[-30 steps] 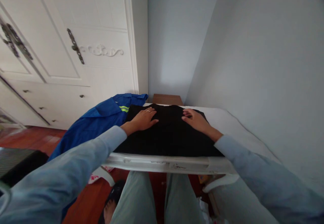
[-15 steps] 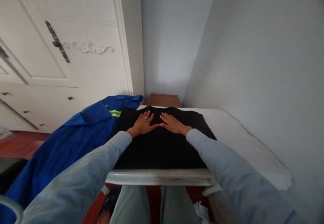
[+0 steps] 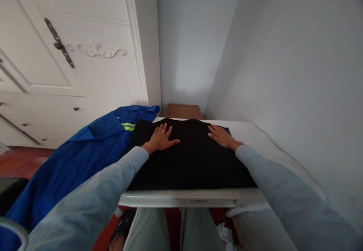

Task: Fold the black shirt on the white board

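Two palms down, my left hand (image 3: 161, 139) and right hand (image 3: 222, 136) lay well apart, clasping nothing, on the black cloth (image 3: 193, 167) that reached the near edge of the desk (image 3: 181, 198), and light, even outward pressure seemed best against creases.

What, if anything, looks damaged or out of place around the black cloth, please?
Dark marks break the pale table edge below the black cloth; whether scuffs or stains is unclear. A crumpled white item lies low beside the right trouser leg, perhaps dropped.
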The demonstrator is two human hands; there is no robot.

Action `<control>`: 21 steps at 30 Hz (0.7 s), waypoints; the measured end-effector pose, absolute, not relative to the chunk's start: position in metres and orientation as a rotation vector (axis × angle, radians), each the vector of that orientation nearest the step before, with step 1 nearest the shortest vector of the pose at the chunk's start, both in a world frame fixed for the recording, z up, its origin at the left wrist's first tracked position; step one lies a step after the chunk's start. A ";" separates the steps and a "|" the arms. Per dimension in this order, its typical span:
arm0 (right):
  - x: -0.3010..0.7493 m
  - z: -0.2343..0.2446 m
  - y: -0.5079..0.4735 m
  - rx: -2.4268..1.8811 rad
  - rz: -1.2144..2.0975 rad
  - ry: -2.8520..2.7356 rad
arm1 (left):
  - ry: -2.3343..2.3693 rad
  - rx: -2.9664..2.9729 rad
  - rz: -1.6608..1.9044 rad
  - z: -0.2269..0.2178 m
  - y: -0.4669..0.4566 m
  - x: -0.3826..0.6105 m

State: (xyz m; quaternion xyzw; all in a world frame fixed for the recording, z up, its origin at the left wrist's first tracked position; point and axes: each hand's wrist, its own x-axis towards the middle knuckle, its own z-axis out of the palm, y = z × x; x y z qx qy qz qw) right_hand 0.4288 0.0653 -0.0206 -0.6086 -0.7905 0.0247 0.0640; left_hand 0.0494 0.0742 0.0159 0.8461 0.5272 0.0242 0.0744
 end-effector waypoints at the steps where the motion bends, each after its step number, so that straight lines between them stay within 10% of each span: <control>1: 0.430 -0.023 0.066 -1.843 0.053 -2.388 | 1.580 2.536 0.057 0.017 0.074 0.050; 21: 0.427 -0.026 0.065 -1.856 -0.001 -2.393 | 1.573 2.780 0.216 0.034 0.108 -0.029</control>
